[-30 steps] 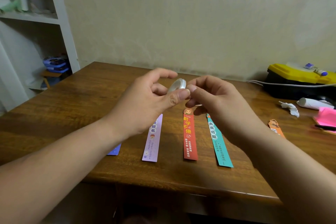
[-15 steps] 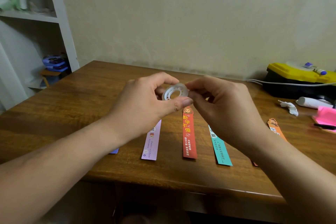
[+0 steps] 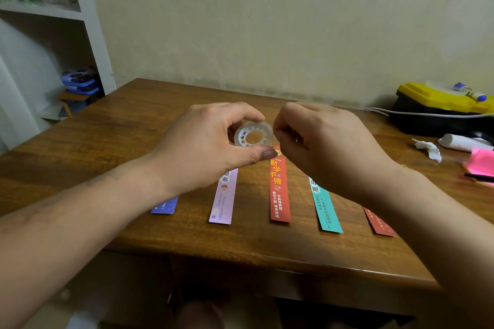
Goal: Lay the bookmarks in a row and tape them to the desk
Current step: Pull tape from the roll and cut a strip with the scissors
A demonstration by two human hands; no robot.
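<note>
Several bookmarks lie side by side on the wooden desk (image 3: 133,147): a blue one (image 3: 165,205) mostly hidden by my left forearm, a lilac one (image 3: 225,198), a red-orange one (image 3: 279,189), a teal one (image 3: 325,208) and a dark red one (image 3: 379,223) partly under my right forearm. Above them my left hand (image 3: 205,151) grips a small clear tape roll (image 3: 254,134) between thumb and fingers, its flat face toward me. My right hand (image 3: 326,147) pinches at the roll's right edge with thumb and forefinger; a pulled tape end is too faint to tell.
A black and yellow toolbox (image 3: 441,109) with a white cable stands at the back right. Crumpled tissue (image 3: 429,149), a white roll (image 3: 463,141) and pink sticky notes (image 3: 481,163) lie at the right edge. White shelves (image 3: 53,13) stand left of the desk.
The tape roll has been turned from edge-on to face me and brought slightly lower. Both hands stay together above the red-orange bookmark, my right fingers still picking at the roll's rim.
</note>
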